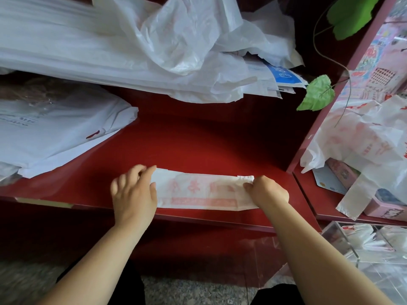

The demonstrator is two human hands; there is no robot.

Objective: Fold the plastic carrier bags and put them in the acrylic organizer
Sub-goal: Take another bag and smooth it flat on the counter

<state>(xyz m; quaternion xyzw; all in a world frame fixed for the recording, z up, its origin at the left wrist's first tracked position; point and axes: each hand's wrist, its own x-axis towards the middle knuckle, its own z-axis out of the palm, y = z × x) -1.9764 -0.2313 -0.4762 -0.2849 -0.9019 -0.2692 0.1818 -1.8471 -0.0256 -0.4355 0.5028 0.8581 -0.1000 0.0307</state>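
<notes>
Left hand [134,190] grips one end, right hand [267,190] pinches the other, of a thin white carrier bag [198,191] folded flat on the glossy red counter [198,139]

Pretty sure it's a small shop counter
Red counter [198,139], piles of carrier bags [110,51], pink boxed goods [385,209] beside it.

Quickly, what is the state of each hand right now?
Left hand: on the left end of the folded carrier bag; blurred, grip cannot be told.
Right hand: pinches the bag's right end.
</notes>
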